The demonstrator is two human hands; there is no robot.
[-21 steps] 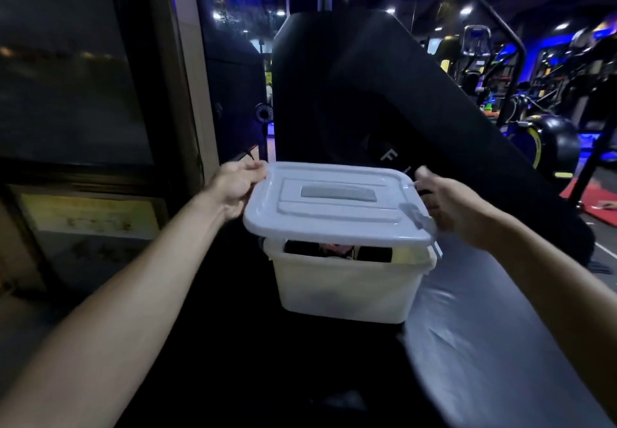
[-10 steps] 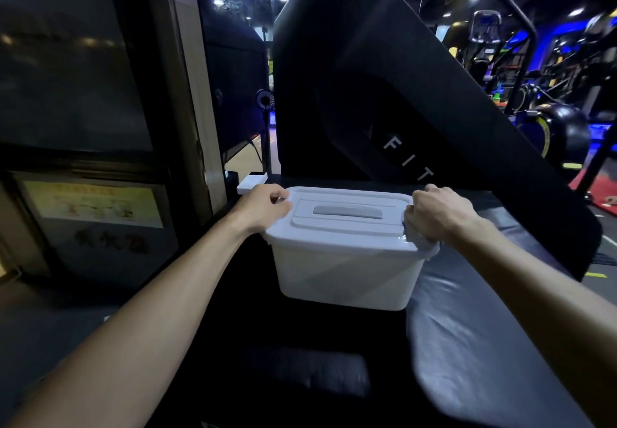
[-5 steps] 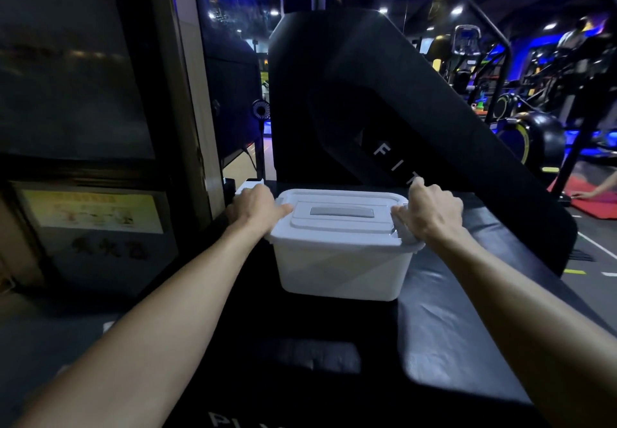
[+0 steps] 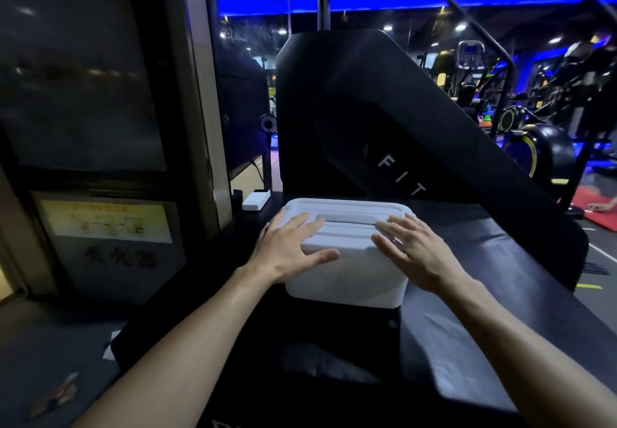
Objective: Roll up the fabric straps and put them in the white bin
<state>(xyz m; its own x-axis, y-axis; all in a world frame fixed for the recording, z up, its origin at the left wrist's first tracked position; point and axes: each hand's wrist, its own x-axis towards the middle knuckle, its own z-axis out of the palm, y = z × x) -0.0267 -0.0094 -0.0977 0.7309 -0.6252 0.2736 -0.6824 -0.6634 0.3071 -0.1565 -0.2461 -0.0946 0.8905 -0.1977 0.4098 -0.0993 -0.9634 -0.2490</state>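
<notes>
Sitting lidded on the black padded bench, white bin. Left hand and right hand lie flat at the lid, fingers spread wide, gripping nothing.

Smooth matt plastic white bin sits on a sheened black padded surface.

A dim gym under blue ceiling lighting: exercise bikes and what look like cardio machines fill the right, a red floor mat lies beyond a black padded bench lettered "FIT".
</notes>
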